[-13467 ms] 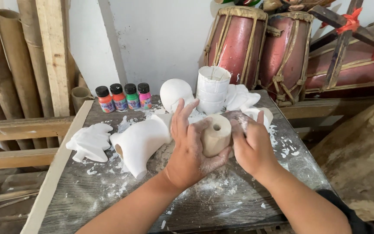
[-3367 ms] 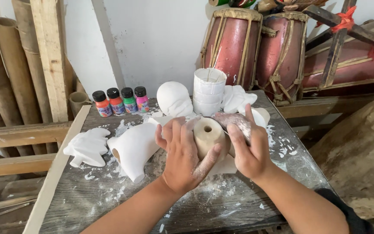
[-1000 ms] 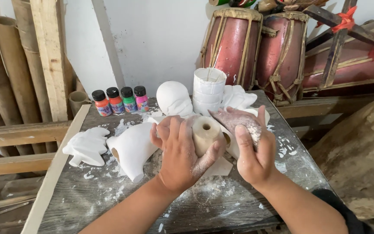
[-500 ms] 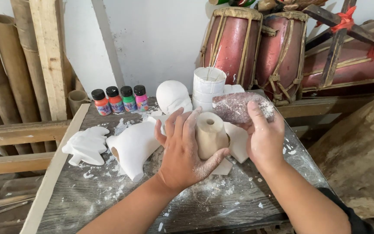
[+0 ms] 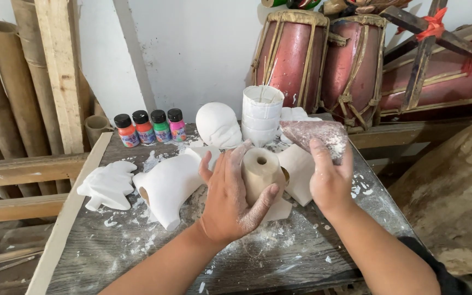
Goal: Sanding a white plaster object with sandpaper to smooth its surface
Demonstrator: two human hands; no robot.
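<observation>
Both hands shut: left hand (image 5: 230, 202) wraps plaster cylinder (image 5: 260, 172), right hand (image 5: 329, 177) pinches sandpaper (image 5: 315, 134) above it

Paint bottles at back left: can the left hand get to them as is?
Probably not right away: the left hand is wrapped around the plaster piece. Past that, only a white plaster figure lies between it and the paint bottles.

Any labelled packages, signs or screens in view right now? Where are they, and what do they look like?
Four paint bottles: a row at the table's back left, small, black caps, labelled; orange, red, green, pink.
Stacked white cups: behind the hands, faint markings.
No signs or screens.
</observation>
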